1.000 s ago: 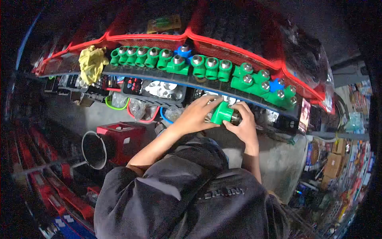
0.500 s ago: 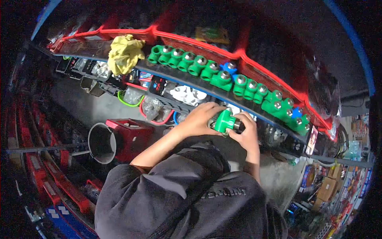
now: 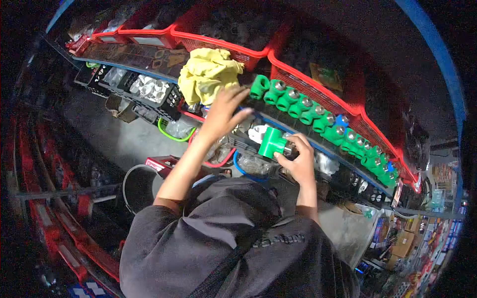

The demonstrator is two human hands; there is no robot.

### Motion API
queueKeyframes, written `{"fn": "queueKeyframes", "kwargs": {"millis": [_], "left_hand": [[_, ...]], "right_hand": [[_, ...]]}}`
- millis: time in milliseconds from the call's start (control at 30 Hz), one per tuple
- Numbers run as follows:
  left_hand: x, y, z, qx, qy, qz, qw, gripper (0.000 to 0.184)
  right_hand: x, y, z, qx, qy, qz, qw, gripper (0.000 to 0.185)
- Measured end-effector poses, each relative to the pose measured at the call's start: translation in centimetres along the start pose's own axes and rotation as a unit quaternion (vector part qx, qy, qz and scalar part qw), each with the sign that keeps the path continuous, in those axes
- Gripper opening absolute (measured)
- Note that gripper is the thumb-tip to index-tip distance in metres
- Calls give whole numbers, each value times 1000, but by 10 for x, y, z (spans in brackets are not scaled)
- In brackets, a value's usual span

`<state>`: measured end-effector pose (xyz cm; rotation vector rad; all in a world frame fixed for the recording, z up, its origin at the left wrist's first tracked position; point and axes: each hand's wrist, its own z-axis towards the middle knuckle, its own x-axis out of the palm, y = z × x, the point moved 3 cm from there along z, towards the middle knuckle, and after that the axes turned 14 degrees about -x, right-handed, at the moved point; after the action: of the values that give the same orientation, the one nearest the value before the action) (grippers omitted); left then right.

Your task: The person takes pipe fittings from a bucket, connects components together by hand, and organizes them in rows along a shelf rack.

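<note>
My right hand [image 3: 298,160] grips a green tee pipe fitting [image 3: 273,142] by its metal-ended side, in front of the shelf edge. My left hand [image 3: 224,113] is raised with fingers spread and holds nothing; it is slightly blurred. Just beyond those fingers, a crumpled yellow cloth [image 3: 208,74] lies on the shelf [image 3: 164,69]; I cannot tell if they touch. To the right of the cloth stands a row of green fittings [image 3: 298,105], most with metal ends, and a few blue pieces [image 3: 342,120] among them.
Red plastic baskets [image 3: 318,84] line the back of the shelf. Below it hang or stand a black crate of white fittings [image 3: 151,89], a green-rimmed basket [image 3: 176,128] and a blue-rimmed basket [image 3: 252,168] with clear bags. A round bin [image 3: 133,186] stands at lower left.
My left hand has let go of the green tee fitting and moved up and left towards the yellow cloth. The right hand keeps the fitting, now turned. The view has shifted left.
</note>
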<state>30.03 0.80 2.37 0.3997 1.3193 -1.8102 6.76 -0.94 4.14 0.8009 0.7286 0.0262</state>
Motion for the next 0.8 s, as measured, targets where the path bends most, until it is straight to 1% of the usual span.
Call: {"fn": "queueKeyframes", "kwargs": {"millis": [67, 100, 133, 167, 200, 267, 300, 333, 400, 467, 500, 533, 667, 700, 767, 800], "left_hand": [[-13, 20, 21, 64, -61, 115, 989, 43], [-17, 29, 29, 64, -55, 130, 988, 41], [-17, 39, 34, 45, -60, 142, 987, 41], [-19, 46, 38, 63, -68, 177, 980, 40], [-22, 51, 42, 80, -78, 211, 971, 40], [-30, 61, 50, 92, -97, 187, 973, 34], [-37, 64, 53, 94, -109, 199, 969, 32], [-36, 79, 55, 75, -106, 230, 964, 31], [-46, 92, 60, 73, -107, 229, 965, 32], [-56, 97, 63, 71, -130, 251, 957, 32], [-59, 101, 65, 72, -143, 265, 951, 31], [-59, 102, 66, 75, -145, 251, 954, 31], [-61, 91, 63, 54, -122, 231, 964, 30], [-61, 87, 61, 54, -123, 230, 964, 30], [-61, 81, 57, 41, -135, 171, 975, 29], [-58, 78, 54, 32, -153, 158, 975, 27]], "right_hand": [[16, 3, 6, 39, -11, 6, 999, 39], [21, 8, 11, 35, -21, 1, 999, 39], [25, 10, 13, 30, -33, 2, 999, 38], [28, 10, 16, 24, -44, 3, 999, 38], [28, 16, 21, 35, -32, -3, 999, 37], [30, 18, 27, 43, -36, -9, 998, 37], [31, 19, 30, 46, -35, -11, 998, 37], [32, 19, 32, 58, -22, -20, 998, 38], [34, 14, 37, 53, -22, -28, 998, 38], [34, 16, 46, 52, -16, -37, 998, 38], [33, 21, 53, 30, -8, -80, 996, 38], [31, 26, 62, 7, 0, -123, 992, 38], [31, 37, 96, -5, 48, -252, 966, 42], [32, 39, 103, -6, 48, -254, 966, 42], [34, 41, 113, -14, 76, -303, 950, 43], [33, 42, 117, -9, 90, -302, 949, 44]]}}
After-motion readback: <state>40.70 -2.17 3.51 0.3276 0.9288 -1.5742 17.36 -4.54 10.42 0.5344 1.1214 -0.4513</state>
